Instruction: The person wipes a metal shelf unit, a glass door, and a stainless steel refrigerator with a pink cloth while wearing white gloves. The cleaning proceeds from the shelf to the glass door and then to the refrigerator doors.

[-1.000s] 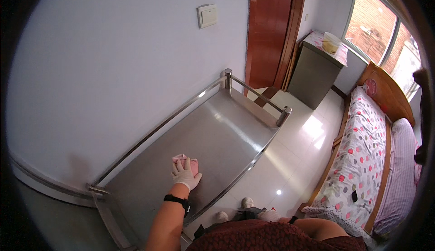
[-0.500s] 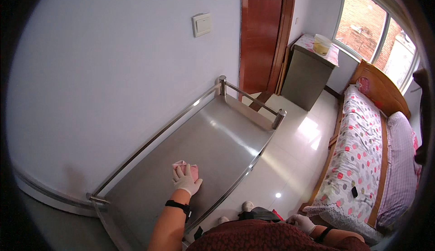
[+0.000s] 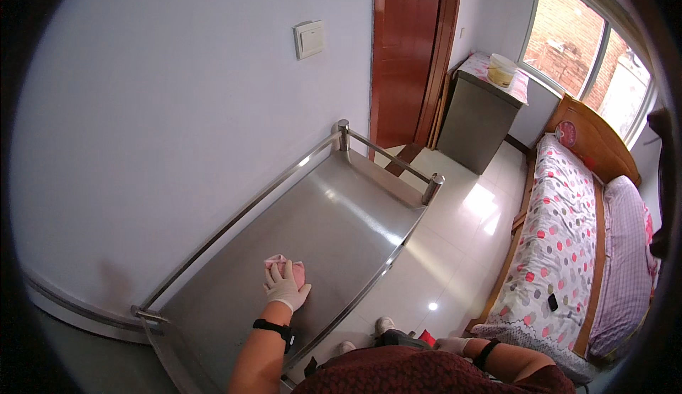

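My left hand [image 3: 286, 287], in a pale glove, lies over a folded pink cloth [image 3: 299, 274] and presses it against the steel top of a long metal table [image 3: 323, 245]. The fingers reach across the cloth, whose pale corner shows beyond the fingertips. My right hand [image 3: 453, 345], also gloved, is low at my waist beside a dark bag with a red patch [image 3: 426, 338]. Its fingers are mostly hidden by the bag and my clothing.
A raised rail [image 3: 241, 216] runs along the table's wall side, with posts at the far corners. To the right stands a bed [image 3: 550, 252] with dotted bedding and a black phone [image 3: 553, 302]. A grey cabinet [image 3: 477, 124] with a bucket [image 3: 501, 71] stands beyond, near a red-brown door [image 3: 405, 53].
My right hand has shifted left, closer to the bag, and its fingers are now more hidden. The left hand stays on the cloth at nearly the same spot. The view has turned slightly.
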Demonstrator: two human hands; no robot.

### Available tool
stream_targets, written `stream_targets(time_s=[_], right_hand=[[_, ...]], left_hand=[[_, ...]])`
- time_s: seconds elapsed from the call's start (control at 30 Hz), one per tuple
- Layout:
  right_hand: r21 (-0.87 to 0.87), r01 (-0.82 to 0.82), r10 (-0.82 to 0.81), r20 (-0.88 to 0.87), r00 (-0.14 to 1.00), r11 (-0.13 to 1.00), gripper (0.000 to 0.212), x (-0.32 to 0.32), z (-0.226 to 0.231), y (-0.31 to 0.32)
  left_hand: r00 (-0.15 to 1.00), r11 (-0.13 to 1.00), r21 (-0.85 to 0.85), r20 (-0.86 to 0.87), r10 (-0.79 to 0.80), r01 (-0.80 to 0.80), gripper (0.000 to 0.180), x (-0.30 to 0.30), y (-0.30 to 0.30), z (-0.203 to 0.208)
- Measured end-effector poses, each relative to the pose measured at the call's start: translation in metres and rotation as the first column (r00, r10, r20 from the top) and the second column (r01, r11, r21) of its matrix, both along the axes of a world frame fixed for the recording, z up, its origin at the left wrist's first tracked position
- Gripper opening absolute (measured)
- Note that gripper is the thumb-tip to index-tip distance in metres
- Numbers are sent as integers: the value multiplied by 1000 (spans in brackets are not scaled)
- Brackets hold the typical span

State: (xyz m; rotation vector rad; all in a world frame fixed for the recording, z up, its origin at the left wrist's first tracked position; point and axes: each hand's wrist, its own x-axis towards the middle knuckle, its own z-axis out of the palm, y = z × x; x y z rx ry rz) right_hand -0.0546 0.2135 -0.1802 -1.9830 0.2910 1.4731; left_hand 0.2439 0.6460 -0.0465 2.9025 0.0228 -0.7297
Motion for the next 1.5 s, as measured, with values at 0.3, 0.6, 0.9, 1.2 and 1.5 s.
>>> stream_targets(time_s=[0.3,0.6,0.9,1.2,1.5], right_hand=[[350,157,-101,-173,980,924,92,-50,3,-73],[447,384,-123,-509,852,808,96,-64,-39,-87],[613,282,-76,-339,938,738,99,-64,-38,-76],[271,450,-254,-537,804,851,120,-26,56,-50],[306,106,-150,124,981,946,96,-43,89,-23]], left_hand=[[1000,1000,-17,5,18,-18,102,1,-1,0],[997,1000,-13,78,-2,3,103,-1,1,-8],[1000,1000,1,6,-2,2,105,2,0,-5],[997,1000,23,77,-3,1,102,2,2,-14],[999,999,24,41,-33,32,105,3,3,-5]])
